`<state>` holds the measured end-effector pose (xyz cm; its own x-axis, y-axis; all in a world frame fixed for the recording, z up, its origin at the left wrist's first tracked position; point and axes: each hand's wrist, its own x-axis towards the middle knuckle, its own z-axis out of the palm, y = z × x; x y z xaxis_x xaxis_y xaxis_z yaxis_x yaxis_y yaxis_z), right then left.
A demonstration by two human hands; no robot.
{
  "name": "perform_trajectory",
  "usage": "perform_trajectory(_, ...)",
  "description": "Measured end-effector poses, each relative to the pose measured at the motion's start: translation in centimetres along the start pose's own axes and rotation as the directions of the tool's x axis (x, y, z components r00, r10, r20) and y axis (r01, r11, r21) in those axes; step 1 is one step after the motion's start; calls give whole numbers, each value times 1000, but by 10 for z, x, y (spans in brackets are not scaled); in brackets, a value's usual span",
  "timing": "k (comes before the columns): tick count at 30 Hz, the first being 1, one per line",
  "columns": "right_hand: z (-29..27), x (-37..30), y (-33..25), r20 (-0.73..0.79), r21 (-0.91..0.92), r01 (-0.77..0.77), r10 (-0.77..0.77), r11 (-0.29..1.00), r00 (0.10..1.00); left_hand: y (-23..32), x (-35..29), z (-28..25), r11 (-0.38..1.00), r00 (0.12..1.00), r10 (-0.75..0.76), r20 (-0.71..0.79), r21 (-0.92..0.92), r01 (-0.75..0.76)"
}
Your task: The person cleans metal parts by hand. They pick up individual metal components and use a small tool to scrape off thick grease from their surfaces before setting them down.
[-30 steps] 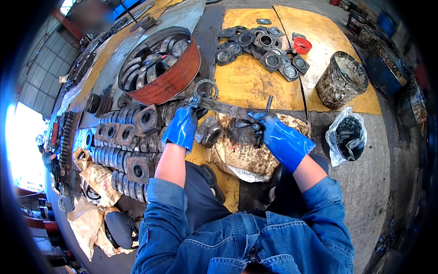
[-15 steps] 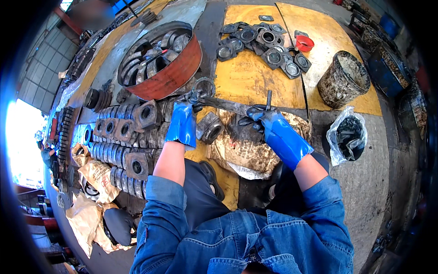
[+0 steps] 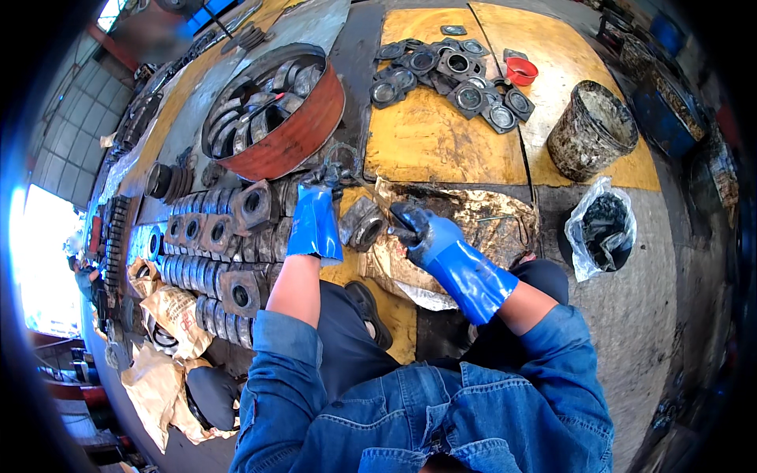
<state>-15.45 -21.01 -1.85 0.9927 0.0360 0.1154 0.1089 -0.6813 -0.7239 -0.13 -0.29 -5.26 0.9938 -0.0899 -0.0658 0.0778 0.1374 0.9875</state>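
Note:
Both my hands wear blue gloves with blackened fingers. My left hand (image 3: 317,206) is closed beside the rows of square-flanged metal parts (image 3: 254,202), at the near edge of the big red drum ring; dark grime hides what its fingers hold. My right hand (image 3: 430,235) is over the stained sack (image 3: 481,229), its fingers bent together and pointing left; I cannot make out anything in them. Between the hands a greasy metal sleeve with a round bore (image 3: 364,224) lies at the sack's left edge, just short of the right fingertips.
A red drum ring (image 3: 292,126) full of curved metal pieces stands at far left. Several flanged discs (image 3: 467,96) and a red cup (image 3: 521,72) lie on yellow sheet. At right are a grimy bucket (image 3: 579,146) and a bag-lined bin (image 3: 582,252). Paper sacks (image 3: 175,319) lie left.
My right hand has swung left and slightly down, toward the metal sleeve. The dark flat strip between my hands and the upright rod at my right hand no longer show there. My left hand has barely moved.

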Motion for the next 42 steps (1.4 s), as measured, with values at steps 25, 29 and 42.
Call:
perform_trajectory(25, -38, -8, 49, 227, -525, 350, -268, 776, 936, 30, -24, -27, 932, 990, -60, 127, 363, 10)
perform_trajectory(29, -41, -13, 72, 255, -523, 406, -317, 749, 913, 44, -52, -42, 73, 948, 130, 289, 951, -300)
perform_trajectory(42, -63, -23, 69, 291, -547, 616, -562, 566, 775, 45, -54, -67, 319, 971, 41, 236, 918, -236)
